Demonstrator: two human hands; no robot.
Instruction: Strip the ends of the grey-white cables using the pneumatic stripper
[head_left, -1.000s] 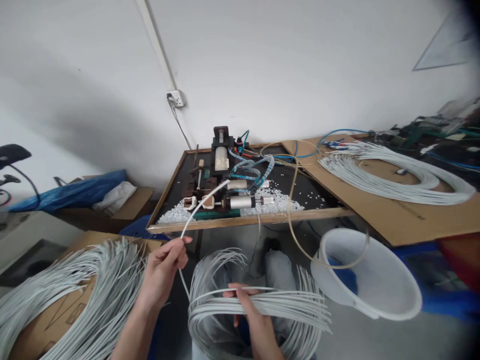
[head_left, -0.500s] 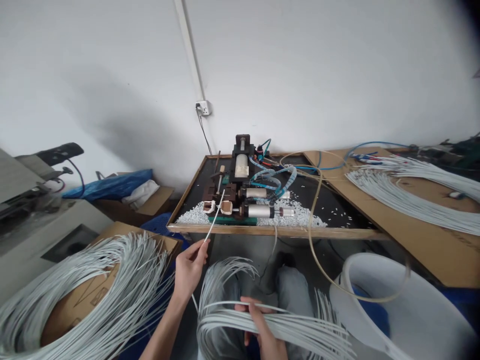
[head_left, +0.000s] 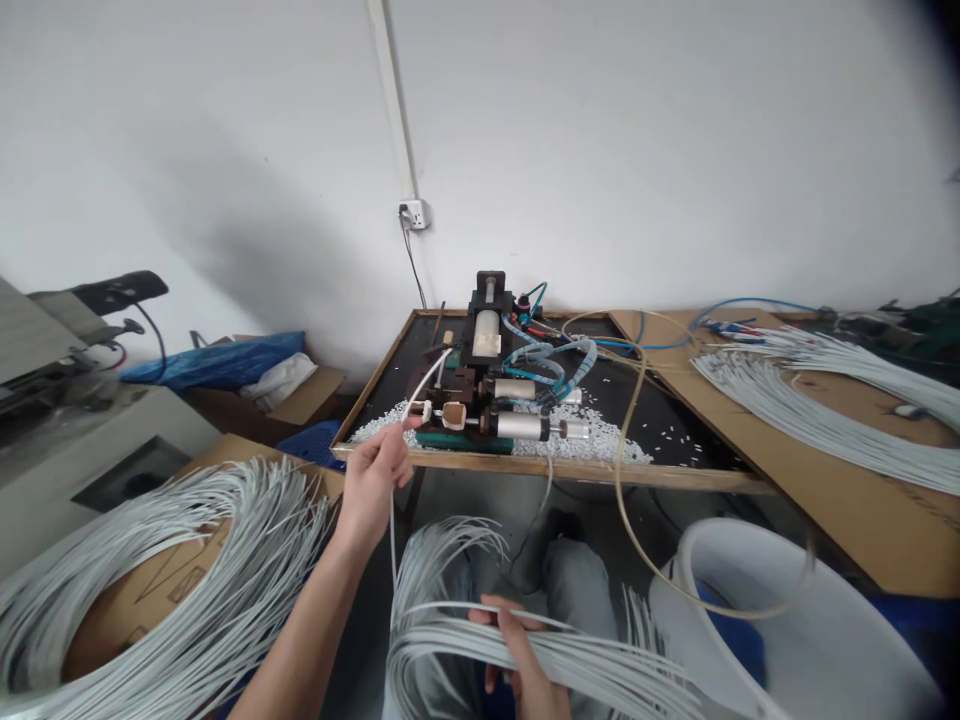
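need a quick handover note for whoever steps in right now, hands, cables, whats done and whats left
Left hand: pinching a single white cable, its free end held up at the small machine on the black tray.
Right hand: gripping the cable bundle across the lap.
Done, apparently: white offcuts lie heaped on the tray; a cable pile sits on the cardboard to the left.
Left: the lap bundle is still thick; whether this cable's end is seated in the machine is unclear.
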